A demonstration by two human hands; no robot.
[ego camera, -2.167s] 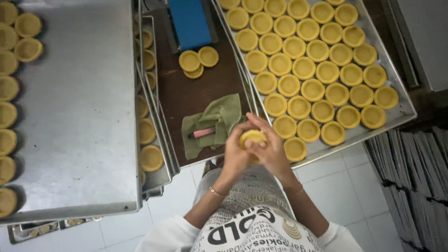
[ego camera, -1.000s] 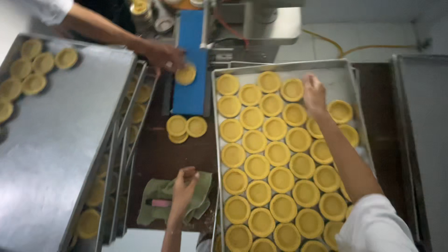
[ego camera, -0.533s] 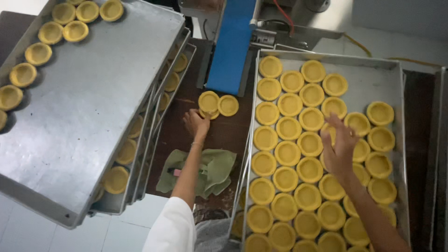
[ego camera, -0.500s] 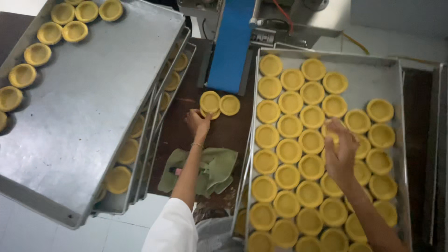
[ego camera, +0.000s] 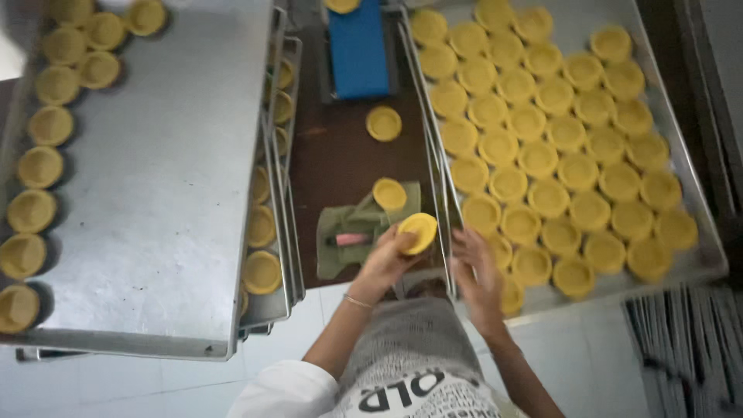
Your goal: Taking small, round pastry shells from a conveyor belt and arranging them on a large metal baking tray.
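Both hands have come back toward my body since half a second ago. Now my left hand grips one yellow tart shell with closed fingers, just above the green cloth. My right hand is beside it with fingers spread, over the near edge of the right tray. Another shell lies on the cloth, one more near the blue belt.
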